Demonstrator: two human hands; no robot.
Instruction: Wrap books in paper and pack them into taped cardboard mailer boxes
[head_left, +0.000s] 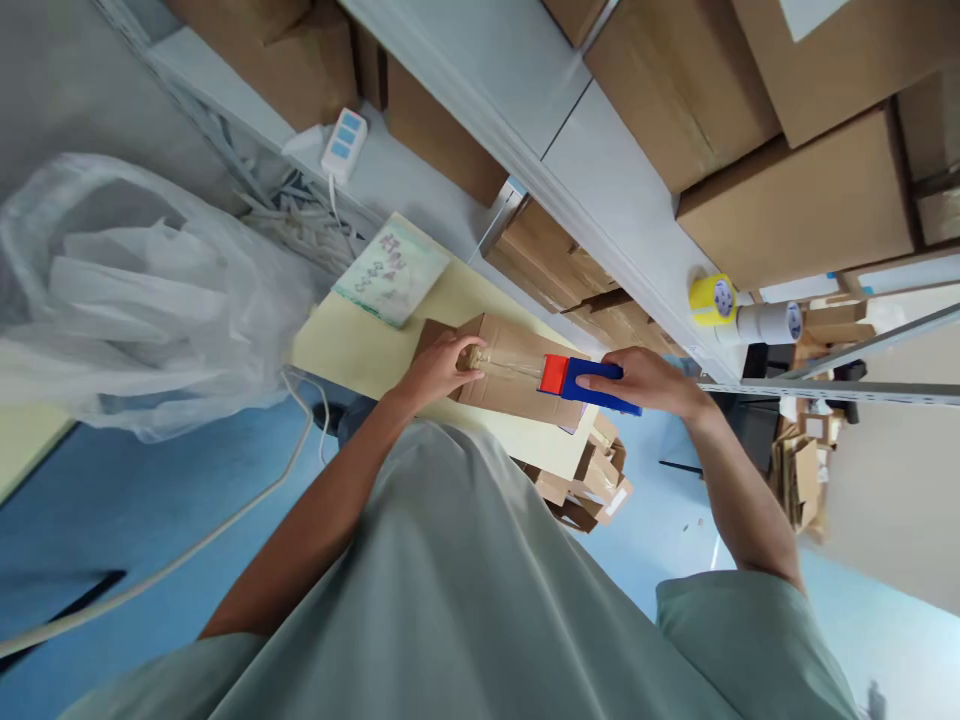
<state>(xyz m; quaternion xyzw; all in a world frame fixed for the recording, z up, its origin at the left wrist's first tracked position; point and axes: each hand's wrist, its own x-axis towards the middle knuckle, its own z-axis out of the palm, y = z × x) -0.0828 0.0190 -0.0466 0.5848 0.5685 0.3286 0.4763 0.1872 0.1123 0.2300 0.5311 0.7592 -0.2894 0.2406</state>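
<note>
A brown cardboard box (499, 395) lies on the cream table (360, 350). My left hand (439, 372) grips its left end, thumb and fingers curved around the end of a clear tape strip (514, 364). That strip runs along the middle of the box's top. In my right hand (645, 378) is a blue tape dispenser with a red front (581, 382). Its red end is down on the box near the right edge, at the end of the tape. Part of the dispenser's handle is hidden by my fingers.
A flat printed packet (391, 270) lies at the table's back left. Tape rolls (712, 299) stand on the shelf, beside stacked cartons (802, 210). A white power strip (345, 145) is behind. At left hangs a plastic bag (150, 300); cartons (596, 480) lie below.
</note>
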